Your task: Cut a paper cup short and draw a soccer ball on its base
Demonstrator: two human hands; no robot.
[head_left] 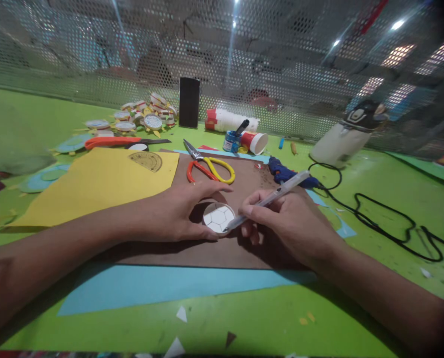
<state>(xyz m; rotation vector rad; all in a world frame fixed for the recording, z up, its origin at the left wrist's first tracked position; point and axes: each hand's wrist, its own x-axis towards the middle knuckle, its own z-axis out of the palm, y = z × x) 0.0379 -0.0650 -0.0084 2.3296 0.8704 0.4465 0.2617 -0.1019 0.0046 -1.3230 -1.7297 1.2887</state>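
Observation:
A small round white disc (215, 217) with dark lines forming a hexagon pattern lies on a brown sheet (229, 254). Thumb and fingers of my left hand (177, 211) curve around its left side and steady it. In my right hand (277, 211) is a pen (285, 188), its tip touching the disc's lower right edge. Just beyond my left hand lie scissors (210, 168) with one red and one yellow handle. A blue glue gun (285, 174) rests past my right hand, its black cord running right.
Yellow paper (95, 184) with a protractor (147, 160) lies left, near an orange-handled cutter (113, 142). Behind are piled disc crafts (153, 122), a black phone-like slab (189, 103), stacked paper cups (231, 121), a blue jar (230, 142) and a white bottle (343, 136). Perforated metal (132, 59) backs the green table.

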